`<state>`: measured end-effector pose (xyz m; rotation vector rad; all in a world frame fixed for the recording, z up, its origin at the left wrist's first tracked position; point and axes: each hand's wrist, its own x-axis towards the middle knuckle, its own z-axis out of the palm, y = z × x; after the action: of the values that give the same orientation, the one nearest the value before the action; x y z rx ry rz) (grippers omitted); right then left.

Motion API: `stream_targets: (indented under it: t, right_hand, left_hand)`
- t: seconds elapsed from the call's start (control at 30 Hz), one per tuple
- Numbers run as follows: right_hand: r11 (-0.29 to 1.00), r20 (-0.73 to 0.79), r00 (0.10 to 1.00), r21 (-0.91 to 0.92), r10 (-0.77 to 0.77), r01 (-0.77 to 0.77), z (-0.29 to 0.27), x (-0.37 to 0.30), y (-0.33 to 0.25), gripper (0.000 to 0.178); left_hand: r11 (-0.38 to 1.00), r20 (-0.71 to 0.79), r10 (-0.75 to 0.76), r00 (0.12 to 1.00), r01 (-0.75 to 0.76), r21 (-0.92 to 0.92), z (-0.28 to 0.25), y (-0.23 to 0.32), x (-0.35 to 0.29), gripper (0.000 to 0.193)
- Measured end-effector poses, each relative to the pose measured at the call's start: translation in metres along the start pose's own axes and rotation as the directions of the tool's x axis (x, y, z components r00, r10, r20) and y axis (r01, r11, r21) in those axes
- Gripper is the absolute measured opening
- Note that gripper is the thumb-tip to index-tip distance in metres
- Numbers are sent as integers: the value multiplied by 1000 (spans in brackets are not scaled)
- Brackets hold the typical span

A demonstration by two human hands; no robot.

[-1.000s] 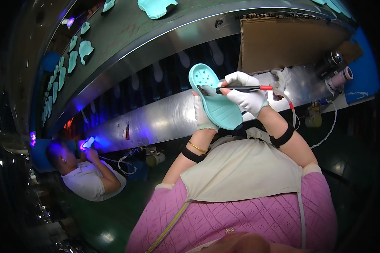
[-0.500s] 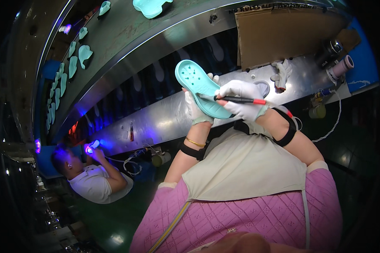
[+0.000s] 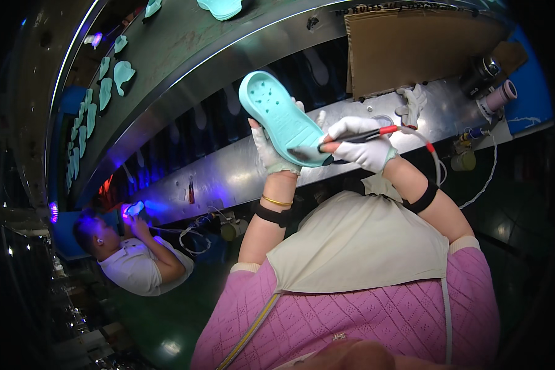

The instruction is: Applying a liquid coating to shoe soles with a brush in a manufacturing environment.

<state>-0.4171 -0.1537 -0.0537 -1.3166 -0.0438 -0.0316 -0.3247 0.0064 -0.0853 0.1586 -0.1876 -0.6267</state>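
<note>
One white-gloved left hand [image 3: 267, 148], grip clasped around one turquoise, perforated shoe sole [image 3: 279, 117]. One white-gloved right hand [image 3: 362, 153], grip pinching one slender black-and-red brush [image 3: 369, 134].

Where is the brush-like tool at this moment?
In the head view, the brush-like tool is slightly right of centre, in the right hand, its tip at the lower end of the turquoise shoe sole in the left hand.

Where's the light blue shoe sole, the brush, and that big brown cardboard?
Light blue shoe sole [image 3: 282, 121]: head view, middle of its visible face.
Brush [image 3: 367, 134]: head view, on its black handle.
Brown cardboard [image 3: 422, 55]: head view, middle of its flat face.
</note>
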Motion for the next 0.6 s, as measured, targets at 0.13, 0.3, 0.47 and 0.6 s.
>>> stream_targets:
  t: [0.13, 0.3, 0.47, 0.6]
  right_hand:
    - [961, -48, 967, -130, -252, 244, -9, 9, -10, 11]
    - [865, 101, 880, -160, -465, 475, -1, 5, -8, 12]
    - [982, 45, 982, -41, -182, 184, -3, 1, -1, 13]
    - [878, 143, 911, -244, -388, 412, -3, 2, -10, 13]
  left_hand:
    - [995, 2, -1, 1000, 1, 103, 31, -18, -7, 85]
    - [976, -19, 21, 1000, -17, 216, 32, -19, -3, 75]
    - [997, 51, -49, 998, 46, 55, 27, -14, 1, 78]
    - [973, -4, -20, 1000, 20, 229, 38, -12, 0, 81]
